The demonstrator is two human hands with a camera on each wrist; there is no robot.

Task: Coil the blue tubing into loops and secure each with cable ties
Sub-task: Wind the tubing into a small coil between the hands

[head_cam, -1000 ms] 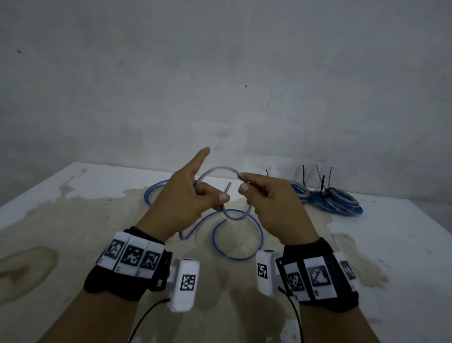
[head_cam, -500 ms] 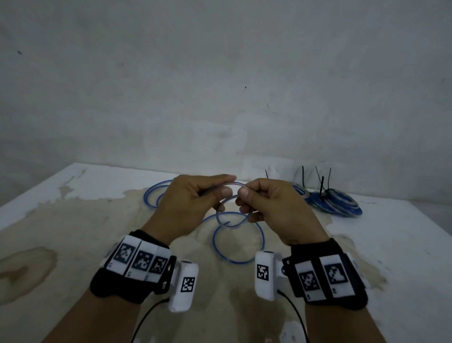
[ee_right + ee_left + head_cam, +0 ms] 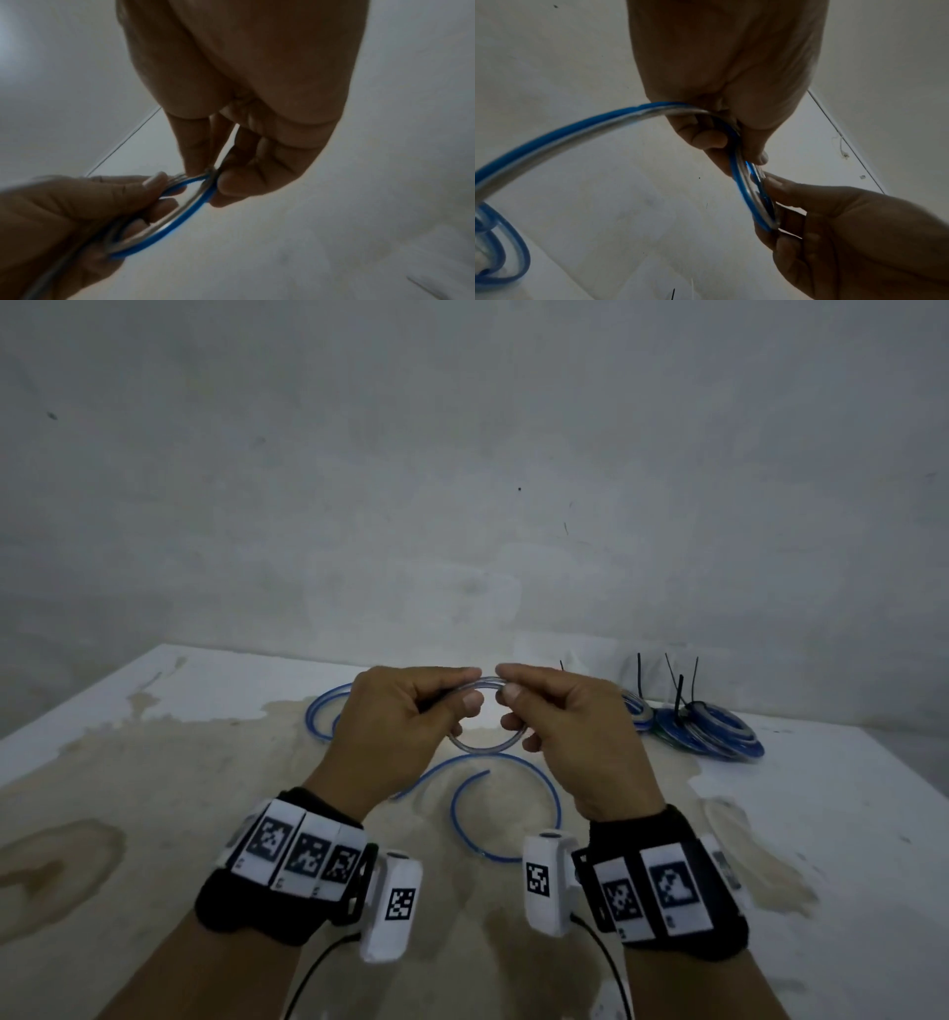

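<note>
Both hands are raised above the table [image 3: 154,814]. The left hand [image 3: 400,721] and right hand [image 3: 570,731] each pinch one small loop of tubing [image 3: 482,747]; it looks light, springy and slick, best gripped where turns cross. Slack trails below. Farther right lie tied coils [image 3: 708,737], clear of the work.

head looks down, wrists look up

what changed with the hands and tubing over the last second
The left hand lowered its raised index finger and closed onto the blue tubing, pinching the top of the small loop opposite the right hand, which kept its pinch. The tied coils and loose tubing on the table stayed put.
</note>
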